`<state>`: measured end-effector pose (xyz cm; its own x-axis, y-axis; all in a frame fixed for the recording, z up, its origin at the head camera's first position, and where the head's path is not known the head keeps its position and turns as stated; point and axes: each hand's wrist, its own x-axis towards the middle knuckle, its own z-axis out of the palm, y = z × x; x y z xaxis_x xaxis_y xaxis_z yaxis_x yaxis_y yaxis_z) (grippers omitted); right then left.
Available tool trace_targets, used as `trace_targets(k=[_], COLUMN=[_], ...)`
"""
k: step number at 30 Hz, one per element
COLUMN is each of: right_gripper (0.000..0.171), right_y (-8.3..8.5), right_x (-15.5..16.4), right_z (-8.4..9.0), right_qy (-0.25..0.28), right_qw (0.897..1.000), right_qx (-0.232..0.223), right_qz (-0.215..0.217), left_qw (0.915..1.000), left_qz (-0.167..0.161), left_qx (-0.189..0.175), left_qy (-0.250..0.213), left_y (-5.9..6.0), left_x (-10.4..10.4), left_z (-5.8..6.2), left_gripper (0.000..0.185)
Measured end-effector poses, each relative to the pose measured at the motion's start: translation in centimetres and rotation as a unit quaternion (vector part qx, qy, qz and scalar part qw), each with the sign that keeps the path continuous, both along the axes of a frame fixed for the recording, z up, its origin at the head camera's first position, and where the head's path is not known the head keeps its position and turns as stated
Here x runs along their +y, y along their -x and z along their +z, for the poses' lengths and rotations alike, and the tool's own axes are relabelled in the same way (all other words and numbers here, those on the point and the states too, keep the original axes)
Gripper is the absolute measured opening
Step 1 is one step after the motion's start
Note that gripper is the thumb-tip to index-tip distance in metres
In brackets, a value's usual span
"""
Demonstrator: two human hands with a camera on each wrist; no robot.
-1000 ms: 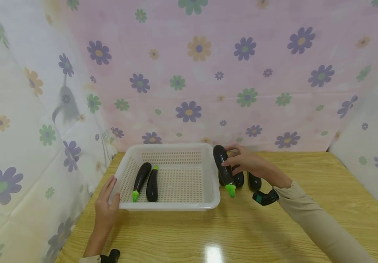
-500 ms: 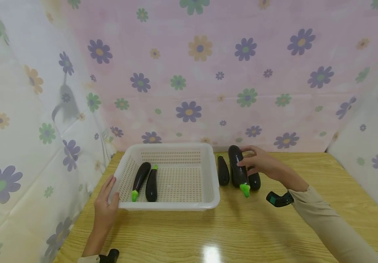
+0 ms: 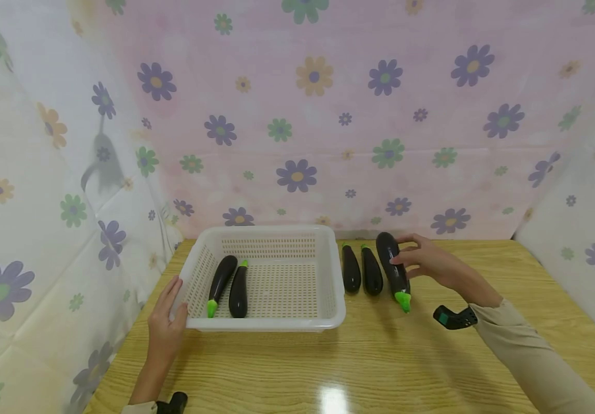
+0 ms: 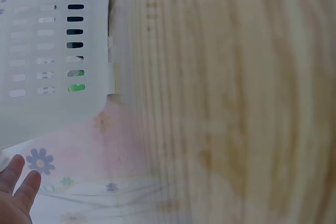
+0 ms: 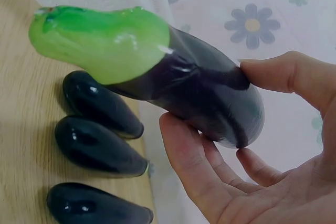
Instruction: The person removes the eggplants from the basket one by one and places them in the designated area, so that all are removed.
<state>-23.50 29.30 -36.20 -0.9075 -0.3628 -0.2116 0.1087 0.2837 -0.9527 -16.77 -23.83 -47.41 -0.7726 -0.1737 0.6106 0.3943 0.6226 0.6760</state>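
My right hand [image 3: 434, 265] pinches a dark purple eggplant [image 5: 202, 90] between thumb and fingers, its bright green stem end toward me in the head view. In the right wrist view, three more eggplants lie on the table below it in a row; the nearest to the basket [image 3: 351, 269] and the middle one [image 3: 372, 273] also show in the head view, while the third is hidden there behind the held one. My left hand [image 3: 165, 325] rests against the left side of a white plastic basket [image 3: 266, 325], fingers straight along its rim. Two eggplants lie inside, one [image 3: 221, 284] beside another [image 3: 239, 293].
The wooden table [image 3: 277, 374] runs in front of the basket and off to the right. A flowered cloth [image 3: 328, 132] hangs behind the table and on both sides. A black wrist device [image 3: 453, 317] sits at my right sleeve.
My right hand has carried the eggplant rightward from beside the basket's right rim, past two lying eggplants. Those two now show fully. My left hand and the basket have stayed put.
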Motion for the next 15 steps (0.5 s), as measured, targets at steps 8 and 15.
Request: trace_targets(k=[8, 15], right_gripper=[0.075, 0.075], right_y=[0.0, 0.1], right_x=[1.1, 2.0], right_z=[-0.8, -1.6], right_qy=[-0.001, -0.003], right_qw=[1.000, 1.000], right_qx=[0.002, 0.007], right_qz=[-0.004, -0.005], left_qw=[0.9999, 0.9999], left_qz=[-0.003, 0.000], left_qx=[0.013, 0.010], left_qy=[0.005, 0.010], left_y=[0.1, 0.1], left_x=[-0.1, -0.1], left_z=[-0.1, 0.0], left_gripper=[0.051, 0.050])
